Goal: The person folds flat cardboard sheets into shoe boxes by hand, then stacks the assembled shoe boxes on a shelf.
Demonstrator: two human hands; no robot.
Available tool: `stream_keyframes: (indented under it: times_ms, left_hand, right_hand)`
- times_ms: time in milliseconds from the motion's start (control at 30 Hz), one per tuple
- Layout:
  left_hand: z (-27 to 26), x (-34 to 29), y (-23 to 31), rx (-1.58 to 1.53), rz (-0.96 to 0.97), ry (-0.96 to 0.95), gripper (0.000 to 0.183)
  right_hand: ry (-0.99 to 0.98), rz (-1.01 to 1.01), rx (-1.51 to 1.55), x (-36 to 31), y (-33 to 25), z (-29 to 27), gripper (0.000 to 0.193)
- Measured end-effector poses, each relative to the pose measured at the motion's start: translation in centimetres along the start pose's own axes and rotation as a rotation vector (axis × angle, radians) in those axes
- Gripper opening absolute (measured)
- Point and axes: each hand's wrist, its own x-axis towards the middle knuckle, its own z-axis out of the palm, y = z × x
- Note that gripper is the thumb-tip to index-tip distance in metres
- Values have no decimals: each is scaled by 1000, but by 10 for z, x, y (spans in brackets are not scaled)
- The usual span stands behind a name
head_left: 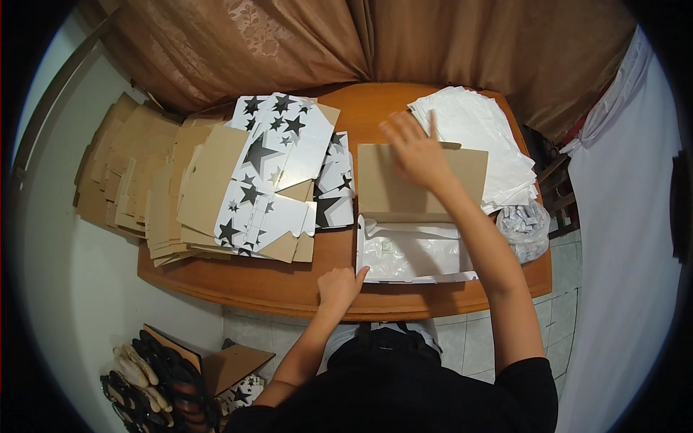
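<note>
A cardboard box [417, 280], white on its outside, stands at the table's front with its brown lid [382, 173] raised and leaning back. Inside lies crumpled, glossy pale wrapping [408, 252] bearing a small light square; what it covers I cannot make out. My left hand [338, 290] has its fingers curled at the box's front left corner, the thumb pressed on that corner. Over the lid's far edge, my right hand [417, 153] is held with fingers spread and nothing in it. My right forearm hides the box's right end.
Flat star-printed box blanks [253, 173] and brown cardboard blanks [130, 173] are piled on the left. White paper sheets [476, 123] lie at the back right, near a clear bag of small packets [523, 231]. Shoes [155, 379] stand on the floor at lower left.
</note>
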Motion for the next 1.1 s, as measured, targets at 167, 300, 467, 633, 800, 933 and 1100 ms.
stream_keyframes:
  times_ms: [167, 300, 467, 633, 800, 933, 1100]
  left_hand:
    - [-26, 9, 8, -98, 32, 54, 43]
    - [-31, 23, 9, -143, 235, 362, 41]
    - [-74, 44, 44, -60, 515, 650, 50]
    - [-77, 61, 56, 108, 790, 526, 38]
    - [-50, 61, 50, 55, 937, 488, 25]
    - [-46, 49, 48, 41, 907, 441, 29]
    - [-34, 38, 44, 132, 908, 235, 44]
  right_hand:
    - [-312, 207, 49, -30, 43, -4, 50]
    - [-119, 122, 145, -54, 26, -23, 41]
    - [95, 108, 96, -99, -19, -60, 45]
    - [-60, -24, 140, -167, -51, -81, 47]
    - [-153, 41, 298, -244, -82, -61, 42]
    - [-127, 70, 330, -288, -89, -33, 30]
    - [-91, 10, 145, -312, -94, -13, 27]
